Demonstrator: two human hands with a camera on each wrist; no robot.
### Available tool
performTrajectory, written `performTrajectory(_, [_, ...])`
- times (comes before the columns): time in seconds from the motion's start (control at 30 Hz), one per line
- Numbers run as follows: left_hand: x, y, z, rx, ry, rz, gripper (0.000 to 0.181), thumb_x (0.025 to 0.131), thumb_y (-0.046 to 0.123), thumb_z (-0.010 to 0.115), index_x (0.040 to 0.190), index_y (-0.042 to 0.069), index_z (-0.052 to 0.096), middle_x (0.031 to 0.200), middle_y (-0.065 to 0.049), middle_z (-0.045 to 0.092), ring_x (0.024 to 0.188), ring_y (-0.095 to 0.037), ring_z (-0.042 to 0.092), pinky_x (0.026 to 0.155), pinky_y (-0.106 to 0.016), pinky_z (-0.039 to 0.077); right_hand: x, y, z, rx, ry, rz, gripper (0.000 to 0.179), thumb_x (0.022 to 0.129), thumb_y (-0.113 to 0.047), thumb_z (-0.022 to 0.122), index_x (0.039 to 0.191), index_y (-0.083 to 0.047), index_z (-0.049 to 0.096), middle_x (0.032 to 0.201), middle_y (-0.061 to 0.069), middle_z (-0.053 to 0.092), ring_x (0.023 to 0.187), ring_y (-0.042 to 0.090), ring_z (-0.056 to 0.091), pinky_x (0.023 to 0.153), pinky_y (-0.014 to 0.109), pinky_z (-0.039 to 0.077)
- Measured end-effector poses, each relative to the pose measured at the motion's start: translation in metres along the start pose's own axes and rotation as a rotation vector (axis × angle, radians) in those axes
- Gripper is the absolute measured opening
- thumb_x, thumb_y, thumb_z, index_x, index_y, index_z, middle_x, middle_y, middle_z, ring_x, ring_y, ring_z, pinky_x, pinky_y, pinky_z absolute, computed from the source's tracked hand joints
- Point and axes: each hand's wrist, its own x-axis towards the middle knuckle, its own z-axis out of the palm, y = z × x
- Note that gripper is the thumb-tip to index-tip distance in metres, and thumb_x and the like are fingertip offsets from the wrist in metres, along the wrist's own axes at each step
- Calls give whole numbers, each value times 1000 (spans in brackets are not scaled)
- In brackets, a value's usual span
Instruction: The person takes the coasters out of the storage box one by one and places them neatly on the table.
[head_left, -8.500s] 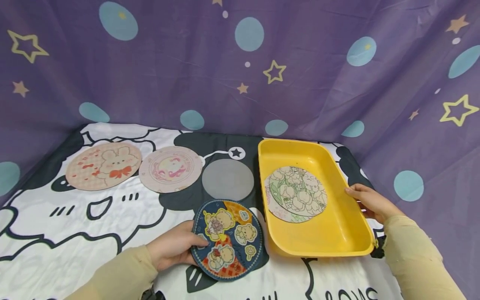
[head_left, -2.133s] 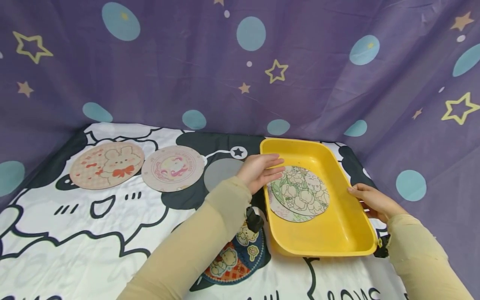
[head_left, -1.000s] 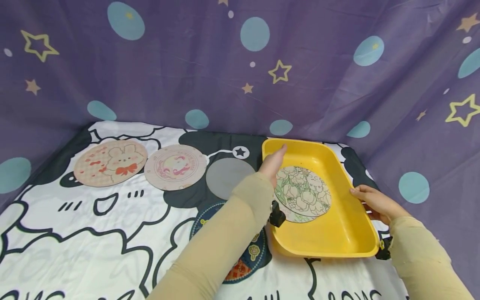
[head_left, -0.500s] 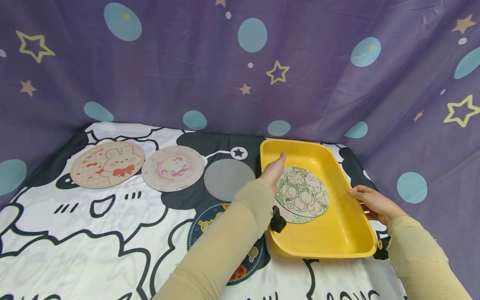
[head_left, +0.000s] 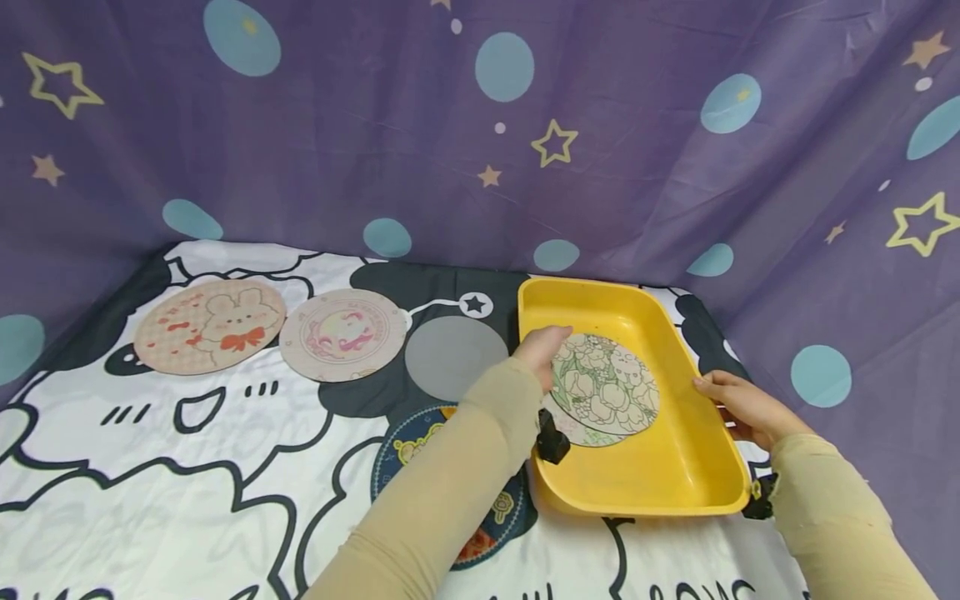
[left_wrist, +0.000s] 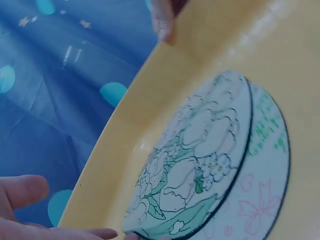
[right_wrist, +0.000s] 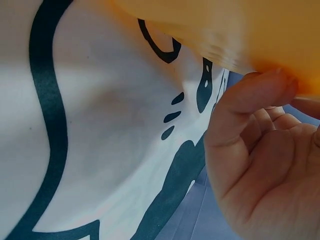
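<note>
A shallow yellow plastic tub (head_left: 637, 492) stands on the cloth, and my right hand (head_left: 750, 408) pinches its right rim. In the right wrist view, my right hand's thumb and fingertips meet at the tub's edge. Inside the tub lie two overlapping round mats: a tulip-patterned mat (head_left: 607, 387) on top and a pink-and-green mat (head_left: 592, 435) partly hidden below. My left hand (head_left: 542, 354) reaches over the tub's left rim. In the left wrist view, its fingertips are at the tulip-patterned mat's edge, with the thumb held apart above.
On the cloth (head_left: 150, 533) to the left lie a rabbit mat (head_left: 210, 327), a pink pony mat (head_left: 345, 336) and a plain grey disc (head_left: 456, 358). My left forearm covers part of a dark blue bear mat (head_left: 408, 442). A purple curtain (head_left: 420, 125) hangs behind.
My left hand has let go of the blue bear mat and moved right into the tub. Lately its thumb has come down nearer the mats. The right hand has stayed on the rim.
</note>
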Motion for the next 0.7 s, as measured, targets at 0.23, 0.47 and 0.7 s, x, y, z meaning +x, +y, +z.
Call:
performTrajectory(0.23, [15,-1,-1,-84,-4,-94,62,102,16,51,156,6,23,166,-9,14,152,-28,18,125,-52,13,1,1,0,7,-4,-2,33,105,-42,45,107,-9,48,94,-3,62,80,14,62,68,27,58])
performTrajectory(0.47, [18,-3,-1,-54,-13,-122,62,102,14,49,157,4,21,166,-12,16,150,-29,22,125,-53,11,0,2,-1,3,5,3,35,105,-42,44,108,-8,48,95,-3,62,81,15,62,69,28,59])
performTrajectory(0.7, [15,-2,-6,-58,-53,-165,55,102,13,52,152,6,32,164,-16,20,147,-34,29,123,-58,18,0,1,0,-2,5,5,34,105,-42,44,108,-8,48,95,-3,60,82,15,59,69,27,57])
